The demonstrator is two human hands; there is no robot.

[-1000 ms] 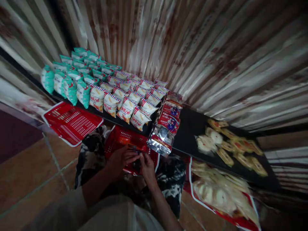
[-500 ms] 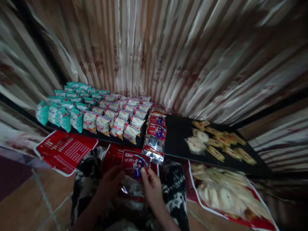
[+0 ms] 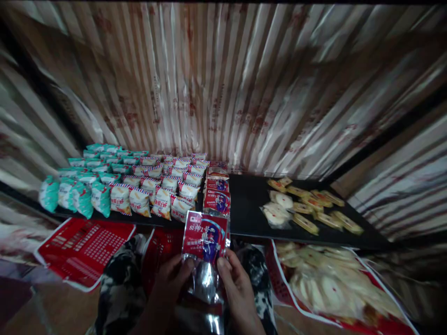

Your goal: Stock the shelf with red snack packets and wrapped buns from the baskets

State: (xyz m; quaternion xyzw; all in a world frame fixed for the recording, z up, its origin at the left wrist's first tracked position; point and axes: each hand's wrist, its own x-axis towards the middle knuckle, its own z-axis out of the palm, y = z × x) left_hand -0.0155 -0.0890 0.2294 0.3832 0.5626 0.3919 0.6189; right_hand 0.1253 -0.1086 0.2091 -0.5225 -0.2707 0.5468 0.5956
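Note:
A red snack packet (image 3: 201, 242) with white lettering and a dark figure, its lower part clear and shiny, is held upright in front of the shelf edge. My left hand (image 3: 171, 274) pinches its left side and my right hand (image 3: 235, 284) its right side, thumbs toward me. Just behind it, a row of similar red packets (image 3: 217, 201) lies along the black shelf (image 3: 244, 200). To their left stand white puffed snack bags (image 3: 161, 203) with striped tops, then teal bags (image 3: 101, 197) farther left.
On the shelf's right lie yellow wrapped snacks (image 3: 304, 223) and round white packaged pieces (image 3: 277, 214). Below, a red basket (image 3: 275, 274) holds many pale packets; another red basket (image 3: 84, 251) sits at left. Wrinkled striped sheeting (image 3: 209, 93) covers the back.
The red packet has risen from my lap toward the shelf edge and now stands with its lettering readable. Both hands have moved with it, and the camera view has tilted up.

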